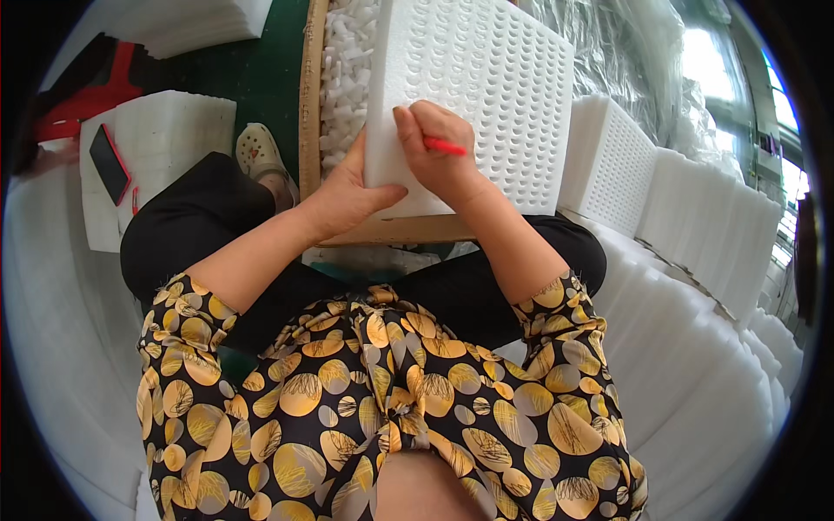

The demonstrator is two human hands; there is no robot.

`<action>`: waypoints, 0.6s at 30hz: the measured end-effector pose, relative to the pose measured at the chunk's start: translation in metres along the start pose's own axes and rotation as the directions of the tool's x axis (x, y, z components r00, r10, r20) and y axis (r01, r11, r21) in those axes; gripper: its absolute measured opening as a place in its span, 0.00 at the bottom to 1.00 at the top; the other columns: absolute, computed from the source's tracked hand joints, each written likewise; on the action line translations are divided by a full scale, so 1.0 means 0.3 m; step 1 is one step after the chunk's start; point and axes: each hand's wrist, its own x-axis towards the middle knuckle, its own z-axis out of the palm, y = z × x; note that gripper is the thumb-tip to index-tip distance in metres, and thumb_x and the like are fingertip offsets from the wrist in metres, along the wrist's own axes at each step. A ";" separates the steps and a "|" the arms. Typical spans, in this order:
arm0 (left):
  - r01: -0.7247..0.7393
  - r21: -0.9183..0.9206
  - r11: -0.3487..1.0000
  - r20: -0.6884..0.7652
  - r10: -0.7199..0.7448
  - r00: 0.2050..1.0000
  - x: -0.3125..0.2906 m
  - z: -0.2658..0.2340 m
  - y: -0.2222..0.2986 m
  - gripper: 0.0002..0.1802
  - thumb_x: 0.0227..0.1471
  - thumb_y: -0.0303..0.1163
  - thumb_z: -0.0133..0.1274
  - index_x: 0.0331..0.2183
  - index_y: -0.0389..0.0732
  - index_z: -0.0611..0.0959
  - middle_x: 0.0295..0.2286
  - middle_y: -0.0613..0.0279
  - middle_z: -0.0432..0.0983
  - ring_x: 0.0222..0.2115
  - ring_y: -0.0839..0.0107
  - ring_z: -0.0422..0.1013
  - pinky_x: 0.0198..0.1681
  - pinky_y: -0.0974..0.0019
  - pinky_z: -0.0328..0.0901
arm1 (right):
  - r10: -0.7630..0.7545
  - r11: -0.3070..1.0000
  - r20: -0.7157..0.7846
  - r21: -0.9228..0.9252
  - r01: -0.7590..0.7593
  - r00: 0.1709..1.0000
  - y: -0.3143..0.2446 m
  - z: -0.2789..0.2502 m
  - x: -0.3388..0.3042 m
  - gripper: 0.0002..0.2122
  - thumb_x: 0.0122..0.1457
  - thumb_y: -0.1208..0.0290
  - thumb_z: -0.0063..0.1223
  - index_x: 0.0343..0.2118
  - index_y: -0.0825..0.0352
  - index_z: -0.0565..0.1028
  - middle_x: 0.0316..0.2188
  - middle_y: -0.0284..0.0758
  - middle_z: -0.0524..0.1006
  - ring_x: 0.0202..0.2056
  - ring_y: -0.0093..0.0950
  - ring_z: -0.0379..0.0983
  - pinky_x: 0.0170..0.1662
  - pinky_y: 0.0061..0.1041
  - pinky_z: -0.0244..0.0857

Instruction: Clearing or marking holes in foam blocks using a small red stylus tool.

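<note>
A white foam block (pixel 512 95) with rows of round holes or half-cut discs stands tilted in front of me. At its lower left edge my left hand (pixel 352 193) holds it, the thumb along the near face and the fingers going behind the side. My right hand (pixel 441 156) is closed in a fist against the left part of the perforated face. Out of that fist sticks the end of a slim red handle (pixel 446 147); its working tip is hidden by the hand, so I cannot tell what kind of tool it is.
Under the block is a cardboard box (pixel 310 95) filled with small white foam pieces (pixel 347 65). More foam blocks (pixel 608 161) are stacked at right, beside clear plastic wrap (pixel 608 52). On a foam block at left lies a dark phone with a red edge (pixel 109 165).
</note>
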 end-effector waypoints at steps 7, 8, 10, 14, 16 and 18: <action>0.092 -0.235 0.968 -0.006 -0.096 0.995 0.030 0.053 -0.007 0.44 0.44 0.17 0.49 0.61 0.51 0.53 0.49 0.59 0.67 0.45 0.69 0.66 0.45 0.69 0.65 | 0.309 0.853 0.132 0.400 -0.336 0.942 0.024 -0.088 -0.006 0.14 0.58 0.72 0.46 0.15 0.64 0.63 0.12 0.29 0.62 0.15 0.24 0.55 0.21 0.21 0.53; 0.074 -0.194 0.978 -0.012 -0.078 0.997 0.028 0.055 -0.010 0.44 0.44 0.17 0.49 0.61 0.51 0.54 0.48 0.59 0.67 0.45 0.69 0.67 0.44 0.70 0.65 | 0.188 0.935 0.121 0.283 -0.216 0.975 0.027 -0.081 -0.015 0.14 0.57 0.72 0.46 0.15 0.64 0.64 0.12 0.29 0.63 0.15 0.23 0.55 0.20 0.21 0.54; 0.055 -0.151 0.987 -0.017 -0.058 0.998 0.030 0.057 -0.010 0.44 0.44 0.17 0.49 0.61 0.51 0.54 0.48 0.59 0.67 0.44 0.69 0.67 0.44 0.70 0.65 | 0.063 0.983 0.125 0.161 -0.083 0.990 0.027 -0.082 -0.018 0.13 0.56 0.73 0.47 0.15 0.64 0.64 0.12 0.29 0.64 0.15 0.23 0.56 0.20 0.21 0.54; 0.099 -0.306 0.947 -0.002 -0.105 0.994 0.044 0.048 0.006 0.45 0.43 0.17 0.50 0.61 0.51 0.54 0.47 0.59 0.68 0.43 0.69 0.67 0.43 0.69 0.66 | 0.371 0.748 0.172 0.528 -0.403 0.913 0.010 -0.108 0.008 0.14 0.56 0.73 0.47 0.14 0.64 0.63 0.12 0.29 0.64 0.15 0.24 0.56 0.21 0.21 0.55; 0.083 -0.250 0.965 0.005 -0.085 0.996 0.041 0.051 -0.006 0.45 0.43 0.17 0.51 0.60 0.51 0.54 0.47 0.59 0.68 0.43 0.69 0.68 0.43 0.69 0.66 | 0.256 0.870 0.119 0.405 -0.282 0.960 0.015 -0.092 -0.005 0.14 0.56 0.73 0.47 0.14 0.64 0.63 0.12 0.29 0.64 0.15 0.24 0.56 0.21 0.21 0.55; 0.047 -0.135 0.990 0.025 -0.044 0.999 0.039 0.054 -0.023 0.45 0.43 0.17 0.51 0.60 0.51 0.55 0.46 0.59 0.68 0.43 0.69 0.68 0.44 0.69 0.66 | -0.008 0.993 0.068 0.114 0.000 0.998 0.023 -0.067 -0.023 0.14 0.56 0.73 0.47 0.14 0.65 0.63 0.12 0.29 0.64 0.15 0.23 0.56 0.21 0.21 0.55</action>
